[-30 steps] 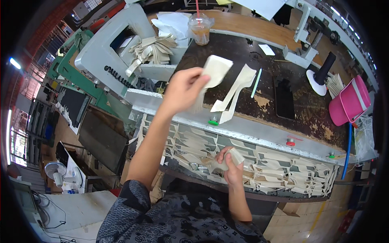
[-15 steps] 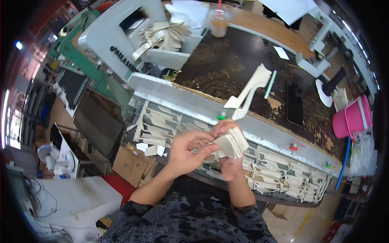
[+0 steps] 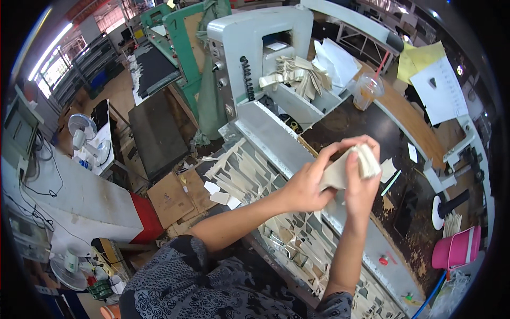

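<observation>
A worker stands at a die-cutting press (image 3: 255, 48) in a cluttered workshop, both bare hands raised over the near edge of the dark, worn cutting bench (image 3: 366, 127). At far left, desk fans (image 3: 79, 127) and flattened cardboard (image 3: 172, 196) sit on the floor, well apart from the work. Moving right, the perforated waste sheet (image 3: 249, 170), punched full of shaped holes, hangs off the front edge of the press bed. The left hand (image 3: 305, 186) has its fingers curled around the lower end of a small stack of pale die-cut pieces (image 3: 353, 165), while the right hand (image 3: 361, 183) is closed on the same stack from the other side, thumb pressed on its face and fingers wrapped behind; both grips look snug, with no gap visible. The stack is held in the air above the bench's front edge, clear of the surface. Further right, a plastic iced-drink cup (image 3: 367, 90) with a straw stands near the bench's far edge, and a pink bucket (image 3: 457, 250) sits by its right corner. The likely risk is that the thin pieces, squared up only by finger pressure, fan out or slide loose and drop into the offcuts below, where they would be hard to pick out. A careless sweep toward the far edge could also tip the drink onto the bench.
</observation>
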`<state>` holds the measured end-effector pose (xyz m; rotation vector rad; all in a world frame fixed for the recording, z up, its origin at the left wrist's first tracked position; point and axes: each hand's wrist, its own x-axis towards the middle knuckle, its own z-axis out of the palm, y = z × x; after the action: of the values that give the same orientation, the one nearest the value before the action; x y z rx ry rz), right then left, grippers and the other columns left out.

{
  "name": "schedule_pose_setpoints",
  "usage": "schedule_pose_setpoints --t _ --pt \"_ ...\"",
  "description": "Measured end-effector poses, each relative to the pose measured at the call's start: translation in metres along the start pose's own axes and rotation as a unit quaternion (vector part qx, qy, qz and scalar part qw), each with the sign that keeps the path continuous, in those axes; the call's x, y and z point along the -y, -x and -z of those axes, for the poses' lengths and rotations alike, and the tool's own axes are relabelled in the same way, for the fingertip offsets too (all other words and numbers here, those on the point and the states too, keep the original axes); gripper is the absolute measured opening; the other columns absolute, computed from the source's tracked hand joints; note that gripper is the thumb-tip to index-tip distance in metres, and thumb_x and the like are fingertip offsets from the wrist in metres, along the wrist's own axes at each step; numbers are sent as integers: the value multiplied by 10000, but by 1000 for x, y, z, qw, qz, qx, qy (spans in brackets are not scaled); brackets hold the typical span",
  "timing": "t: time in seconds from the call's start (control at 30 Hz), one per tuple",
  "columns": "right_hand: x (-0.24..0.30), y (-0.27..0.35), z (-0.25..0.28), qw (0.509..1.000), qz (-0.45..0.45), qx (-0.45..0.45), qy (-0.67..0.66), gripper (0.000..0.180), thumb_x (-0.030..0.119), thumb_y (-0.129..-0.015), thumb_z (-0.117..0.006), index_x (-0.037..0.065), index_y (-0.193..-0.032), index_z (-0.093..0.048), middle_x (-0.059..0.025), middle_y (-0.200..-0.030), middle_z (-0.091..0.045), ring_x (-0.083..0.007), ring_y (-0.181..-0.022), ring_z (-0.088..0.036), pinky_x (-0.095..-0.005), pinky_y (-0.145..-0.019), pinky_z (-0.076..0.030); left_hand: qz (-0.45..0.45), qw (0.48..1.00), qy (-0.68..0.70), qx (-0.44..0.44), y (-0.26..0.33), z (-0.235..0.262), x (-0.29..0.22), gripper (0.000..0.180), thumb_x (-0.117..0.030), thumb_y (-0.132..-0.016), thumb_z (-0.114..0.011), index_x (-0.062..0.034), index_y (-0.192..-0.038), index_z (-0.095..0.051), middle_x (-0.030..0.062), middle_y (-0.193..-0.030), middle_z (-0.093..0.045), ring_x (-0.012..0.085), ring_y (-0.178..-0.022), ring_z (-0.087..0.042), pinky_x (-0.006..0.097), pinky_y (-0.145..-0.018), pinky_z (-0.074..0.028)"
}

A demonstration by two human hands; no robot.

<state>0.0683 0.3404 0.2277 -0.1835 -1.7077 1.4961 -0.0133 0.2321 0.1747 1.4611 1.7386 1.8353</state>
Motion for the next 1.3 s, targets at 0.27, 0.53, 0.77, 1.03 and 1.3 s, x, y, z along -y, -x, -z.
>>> schedule_pose_setpoints --t 0.27,0.53,0.77,1.03,1.3 --pt "-86 -126 80 978 -182 -1 98 519 391 -879 -894 -13 -1169 -743 -74 -1007 -765 -117 -871 -692 -283 -783 -543 84 920 -367 108 -114 22 26 528 -109 -795 -721 -48 -1296 -566 251 -1010 -749 456 -980 -729 540 -851 -583" --pt "-161 -146 128 855 -296 64 420 842 581 -678 -952 -36 -1205 -727 -208 -1037 -782 -255 -887 -780 -395 -784 -617 104 785 -499 352 -162 15 57 453 -164 -742 -751 -37 -1173 -698 224 -1076 -771 399 -1047 -744 494 -904 -596" --pt "-108 -132 133 815 -196 49 544 821 664 -781 -829 41 -1300 -704 -209 -1270 -730 -352 -1258 -670 -459 -1053 -537 -36 847 -468 250 -149 -12 19 779 -362 -776 -881 -28 -1411 -577 259 -1330 -624 438 -1241 -610 501 -1014 -516" --pt "-91 -125 228 761 -219 218 571 680 498 -849 -823 -30 -1265 -715 -272 -1208 -740 -383 -1155 -717 -442 -1014 -551 -48 902 -362 231 -89 -119 24 429 -261 -873 -802 -20 -1208 -686 202 -1034 -682 402 -1058 -669 510 -906 -553" --pt "-88 -96 224 760 -265 255 537 813 477 -706 -956 -70 -1252 -702 -266 -1172 -751 -363 -1086 -740 -410 -964 -574 -77 904 -390 154 -87 -125 59 130 -23 -881 -652 -21 -982 -734 207 -945 -674 407 -945 -683 498 -799 -567"
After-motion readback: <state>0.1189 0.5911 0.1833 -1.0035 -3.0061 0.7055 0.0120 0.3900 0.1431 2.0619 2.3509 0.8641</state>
